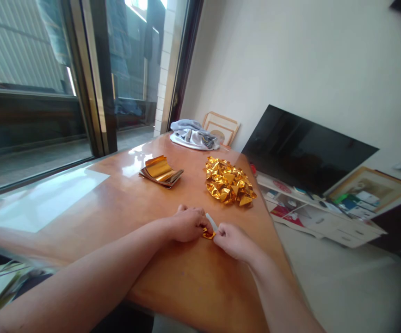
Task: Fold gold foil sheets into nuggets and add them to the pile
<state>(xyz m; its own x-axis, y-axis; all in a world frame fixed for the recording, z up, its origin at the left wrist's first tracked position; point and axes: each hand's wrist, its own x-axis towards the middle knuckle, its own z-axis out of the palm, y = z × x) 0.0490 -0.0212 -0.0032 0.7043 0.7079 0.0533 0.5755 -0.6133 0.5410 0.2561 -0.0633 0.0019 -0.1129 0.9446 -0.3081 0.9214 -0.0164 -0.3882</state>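
Observation:
Both hands work on one partly folded sheet of gold foil paper low over the table, its pale underside showing as a strip between them. My left hand has its fingers closed on the sheet's left side. From the right, my right hand pinches the other edge. Fingers hide much of the sheet. Beyond my hands, to the right, lies a heap of folded gold foil pieces. Farther left is a stack of flat gold foil sheets, curling up at its back edge.
The glossy wooden table has its right edge close to my right arm. A bundle of pale cloth and framed pictures are at its far end. Past it stand a television and a white cabinet. Glass doors are on the left.

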